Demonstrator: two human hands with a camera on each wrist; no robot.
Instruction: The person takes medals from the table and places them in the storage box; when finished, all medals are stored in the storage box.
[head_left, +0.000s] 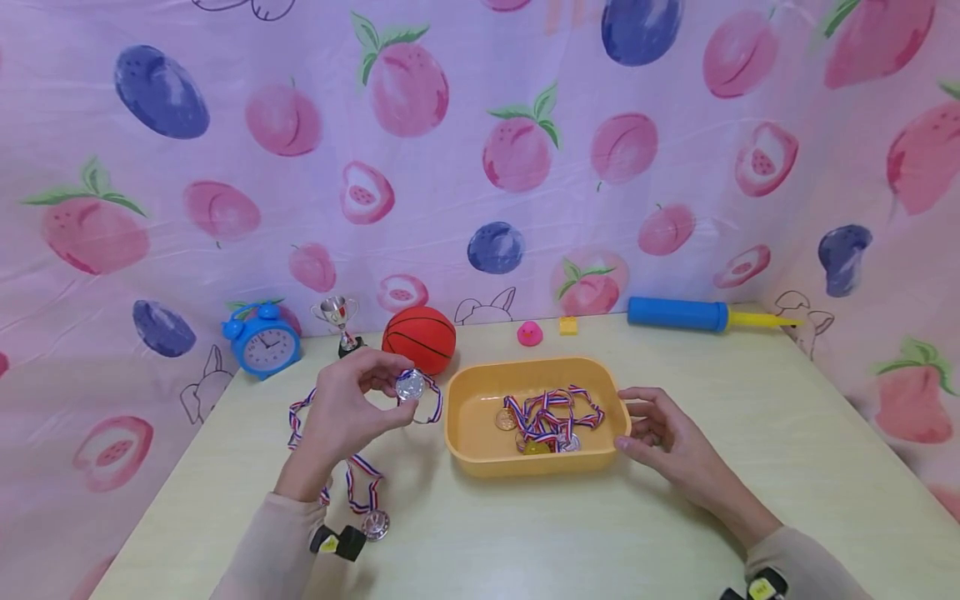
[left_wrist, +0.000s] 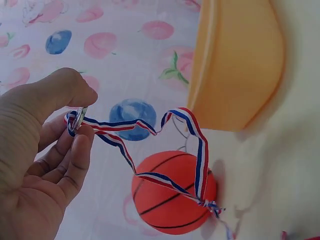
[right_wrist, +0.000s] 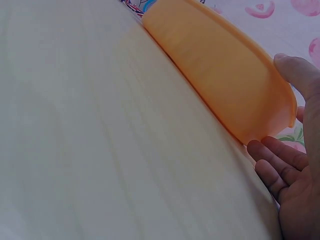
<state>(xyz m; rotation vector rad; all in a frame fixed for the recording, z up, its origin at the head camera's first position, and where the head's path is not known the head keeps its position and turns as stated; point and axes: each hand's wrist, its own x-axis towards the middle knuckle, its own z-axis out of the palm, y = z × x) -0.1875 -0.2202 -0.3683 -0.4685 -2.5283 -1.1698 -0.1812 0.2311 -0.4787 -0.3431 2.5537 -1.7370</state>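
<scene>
My left hand (head_left: 356, 408) pinches a silver medal (head_left: 410, 386) between thumb and fingers, left of the bin and above the table. From the medal hangs a red, white and blue ribbon (left_wrist: 202, 157), looped in front of the red ball in the left wrist view. Inside the yellow bin (head_left: 525, 468) lie several medals with tangled striped ribbons (head_left: 558, 408), among them a gold medal (head_left: 506, 419). At the bin's right end is my right hand (head_left: 675, 450), its fingers loosely bent. In the right wrist view its thumb (right_wrist: 292, 70) rests at the bin's rim.
Left of the bin, another silver medal (head_left: 376, 525) and striped ribbons lie on the table, partly behind my left arm. Along the back stand a blue alarm clock (head_left: 268, 346), trophy (head_left: 337, 312), small basketball (head_left: 420, 337), pink duck (head_left: 529, 334), yellow block (head_left: 568, 326) and blue pump (head_left: 678, 314).
</scene>
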